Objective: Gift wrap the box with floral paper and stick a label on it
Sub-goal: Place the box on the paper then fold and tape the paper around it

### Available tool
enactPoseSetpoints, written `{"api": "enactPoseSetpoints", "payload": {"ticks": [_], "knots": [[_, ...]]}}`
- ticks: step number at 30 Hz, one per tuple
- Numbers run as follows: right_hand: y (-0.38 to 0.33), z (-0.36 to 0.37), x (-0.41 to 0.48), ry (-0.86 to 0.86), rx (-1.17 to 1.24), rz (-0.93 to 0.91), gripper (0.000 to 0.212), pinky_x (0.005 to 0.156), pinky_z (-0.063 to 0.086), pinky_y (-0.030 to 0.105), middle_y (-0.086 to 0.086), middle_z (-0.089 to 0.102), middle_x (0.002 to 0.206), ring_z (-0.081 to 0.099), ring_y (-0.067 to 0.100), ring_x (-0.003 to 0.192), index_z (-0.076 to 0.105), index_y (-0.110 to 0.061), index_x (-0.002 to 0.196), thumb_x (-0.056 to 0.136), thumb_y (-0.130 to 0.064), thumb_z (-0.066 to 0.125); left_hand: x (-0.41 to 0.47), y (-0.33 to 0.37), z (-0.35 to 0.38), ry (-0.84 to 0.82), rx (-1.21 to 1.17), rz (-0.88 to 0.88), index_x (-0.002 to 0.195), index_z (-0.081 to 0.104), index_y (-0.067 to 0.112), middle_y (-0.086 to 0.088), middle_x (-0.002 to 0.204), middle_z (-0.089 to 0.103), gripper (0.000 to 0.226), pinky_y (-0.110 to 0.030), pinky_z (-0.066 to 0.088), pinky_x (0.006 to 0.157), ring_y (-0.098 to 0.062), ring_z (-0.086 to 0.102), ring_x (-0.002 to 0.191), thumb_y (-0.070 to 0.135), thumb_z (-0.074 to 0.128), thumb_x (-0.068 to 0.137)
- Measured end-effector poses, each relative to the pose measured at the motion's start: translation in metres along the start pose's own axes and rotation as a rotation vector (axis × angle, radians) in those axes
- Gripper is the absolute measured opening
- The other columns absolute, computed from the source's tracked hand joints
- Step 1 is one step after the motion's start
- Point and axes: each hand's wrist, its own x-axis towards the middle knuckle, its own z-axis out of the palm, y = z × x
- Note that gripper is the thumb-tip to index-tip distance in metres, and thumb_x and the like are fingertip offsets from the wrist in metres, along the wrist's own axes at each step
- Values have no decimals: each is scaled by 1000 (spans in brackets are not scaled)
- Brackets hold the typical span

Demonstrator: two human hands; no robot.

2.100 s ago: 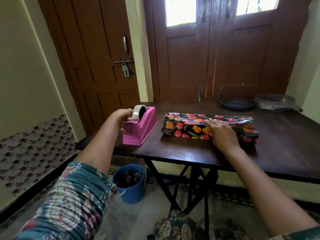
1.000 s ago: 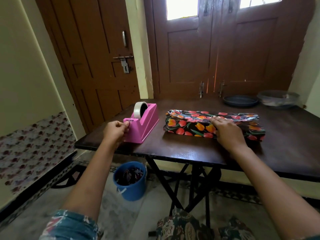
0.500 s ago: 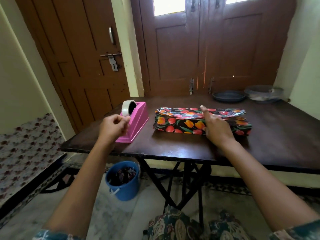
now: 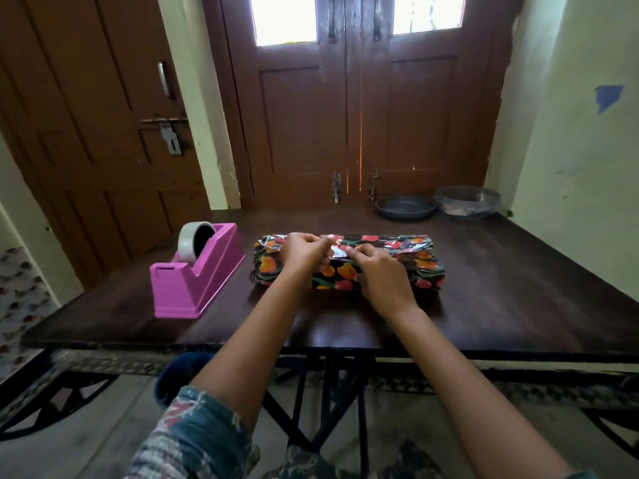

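Chiefly to be feared: lifting the right hand (image 4: pixel 383 276) off the seam too soon and letting the floral paper (image 4: pixel 268 263) spring open around the box (image 4: pixel 415 271). Would not take much, judging by the loose, crinkled overlap along the top. Equally possible: laying the tape strip (image 4: pixel 336 251) down crooked or creased, or getting it stuck to a fingertip instead of the paper. Could also miss the paper edge and bond only one layer, leaving the seam slack. Looks bunched rather than folded at the end nearest the tape dispenser (image 4: pixel 197 271), so probably well short of finished; no label anywhere in view.

Pinching with the left hand (image 4: pixel 300 252), fingers curled in tight against the thumb, apparently on that small clear tape strip just over the seam. Pressing with the right index finger, held straight, onto the overlap beside the strip; gripping nothing there, other fingers loosely bent against the paper. Meeting hand to hand on top of the box, toward its dispenser end.

Lying flat on the table (image 4: pixel 511 305), just beside the tape dispenser without touching it.
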Motion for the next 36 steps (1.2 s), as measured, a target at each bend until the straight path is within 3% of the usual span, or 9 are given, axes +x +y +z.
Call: {"api": "enactPoseSetpoints", "payload": {"ticks": [4, 7, 13, 18, 22, 25, 27, 32, 36], "knots": [[2, 9, -5, 141, 48, -28, 48, 72, 54, 38, 14, 69, 102, 64, 34, 91, 63, -4, 116, 70, 9, 64, 7, -3, 1, 16, 72, -16, 60, 57, 9, -2, 55, 57, 27, -18, 37, 38, -6, 44, 35, 14, 68, 84], [1, 9, -6, 148, 66, -35, 37, 72, 53, 39, 14, 69, 98, 63, 35, 87, 67, -4, 105, 70, 7, 61, 7, -4, 0, 26, 97, -24, 63, 57, 9, -3, 57, 57, 23, -15, 35, 35, -2, 43, 29, 13, 68, 83], [0, 12, -5, 155, 59, -5, 30, 69, 52, 36, 12, 69, 93, 63, 33, 84, 67, -5, 96, 69, 8, 61, 8, 0, 5, 30, 186, -67, 62, 59, 6, -5, 58, 59, 21, -21, 39, 42, -5, 45, 28, 11, 68, 80], [1, 11, -4, 135, 51, -6, 33, 70, 51, 36, 12, 68, 96, 62, 34, 87, 67, -5, 99, 71, 9, 56, 9, 9, 8, 23, 428, -74, 66, 63, 4, -6, 58, 64, 12, -23, 42, 44, -18, 61, 49, 11, 69, 74], [0, 7, -3, 89, 32, 12, 32, 79, 47, 37, 9, 65, 105, 58, 30, 98, 63, -7, 105, 79, 6, 49, 9, 29, 11, -11, 830, -41, 54, 58, 12, 4, 45, 60, 29, -22, 49, 54, -12, 59, 50, 23, 68, 79], [-1, 3, -2, 52, 35, 33, 30, 79, 46, 37, 10, 64, 107, 57, 31, 101, 61, -6, 106, 82, 4, 47, 8, 36, 6, -13, 1038, -88, 65, 58, 12, 1, 67, 64, 42, -24, 44, 59, -16, 61, 65, 51, 70, 76], [-1, 2, -2, 35, 27, 42, 31, 79, 44, 36, 8, 63, 109, 56, 30, 103, 60, -8, 108, 83, 3, 47, 7, 31, -1, -31, 1071, -106, 64, 55, 13, -1, 67, 62, 53, -25, 40, 60, -21, 60, 68, 64, 65, 72], [0, 2, -1, 7, 41, 50, 28, 83, 45, 37, 7, 63, 112, 55, 28, 105, 59, -9, 110, 85, 0, 50, -1, -2, -9, 128, 977, 133, 58, 48, 13, -5, 61, 56, 56, -28, 32, 49, -25, 57, 66, 65, 61, 73], [0, 1, -1, 16, 53, 46, 30, 83, 47, 38, 7, 64, 112, 56, 29, 105, 60, -9, 113, 84, -1, 55, -5, -22, -16, 168, 898, 337, 53, 48, 17, -2, 57, 59, 49, -31, 38, 56, -21, 59, 62, 58, 64, 76]]}}
